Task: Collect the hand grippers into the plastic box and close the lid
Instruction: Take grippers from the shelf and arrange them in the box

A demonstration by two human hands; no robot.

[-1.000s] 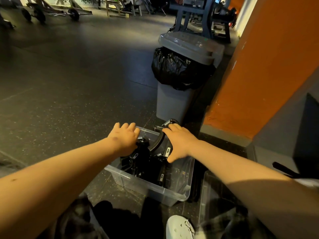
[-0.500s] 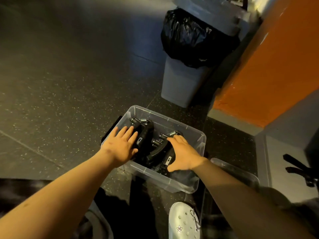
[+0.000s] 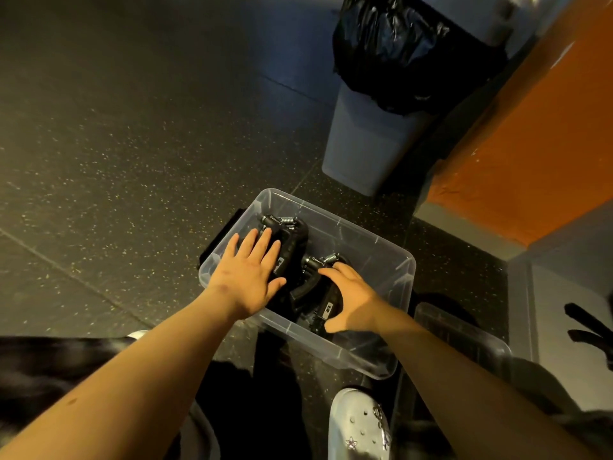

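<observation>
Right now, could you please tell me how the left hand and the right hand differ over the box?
The left hand lies flat, fingers straight and spread, on the hand grippers; the right hand curls fingers and thumb round one. The left hand sits toward the far-left corner of the plastic box; the right hand sits nearer its near wall. Both touch grippers inside the lidless box.

The plastic box (image 3: 348, 227) sits on the floor (image 3: 132, 161) at mid-frame, with the hand grippers (image 3: 293, 247) inside it. The left hand (image 3: 247, 277) lies flat on the left ones, and the right hand (image 3: 351, 300) curls over the right ones. The lid (image 3: 461, 330) lies just right of the box. A bin (image 3: 358, 154) stands behind the box in the upper right, and a shoe (image 3: 358, 426) is at the bottom edge.
</observation>
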